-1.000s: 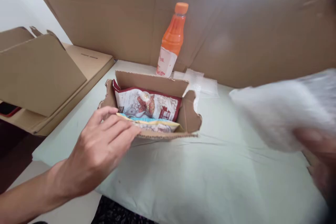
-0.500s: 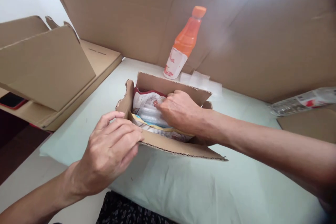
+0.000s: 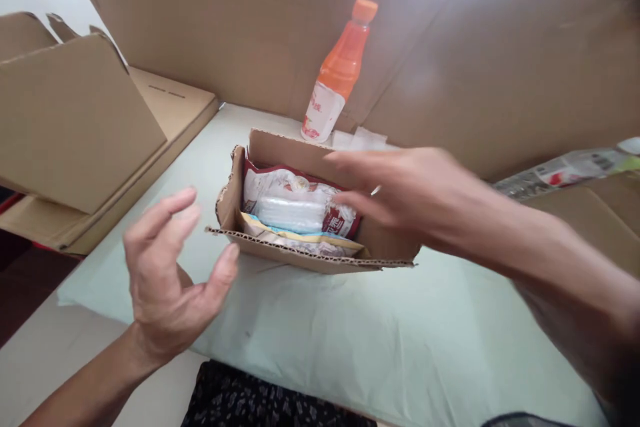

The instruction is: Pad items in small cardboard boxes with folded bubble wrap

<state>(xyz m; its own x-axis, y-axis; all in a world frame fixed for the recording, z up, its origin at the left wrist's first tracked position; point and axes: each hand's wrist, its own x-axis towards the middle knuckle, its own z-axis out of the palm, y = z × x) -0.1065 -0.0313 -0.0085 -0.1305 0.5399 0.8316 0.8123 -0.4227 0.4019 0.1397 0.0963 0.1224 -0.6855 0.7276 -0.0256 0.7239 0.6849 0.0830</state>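
An opened cardboard box [image 3: 320, 265] stands on a pale green cloth [image 3: 350, 320]. Packed inside are a white and dark red printed packet [image 3: 280, 180], a clear plastic-wrapped bundle [image 3: 293, 213] and a yellow-edged packet [image 3: 310, 240] along the near wall. My left hand [image 3: 173, 273] is raised just left of the box, thumb and fingers apart, holding nothing. Over the box's right end hovers my right hand [image 3: 400, 187], slightly blurred, with its fingers spread and nothing in them. It hides part of the far wall and the right corner.
Behind the box an orange drink bottle [image 3: 336, 73] stands near clear plastic pieces [image 3: 360, 139]. At the right a clear bottle [image 3: 560, 173] lies by a cardboard piece [image 3: 595, 213]. Another cardboard box [image 3: 75, 120] is at the left, and a large cardboard panel [image 3: 225, 20] rises behind.
My right hand has come up out of the box, uncovering the packets. My left hand has let go of the box's near left edge and moved left, opening.
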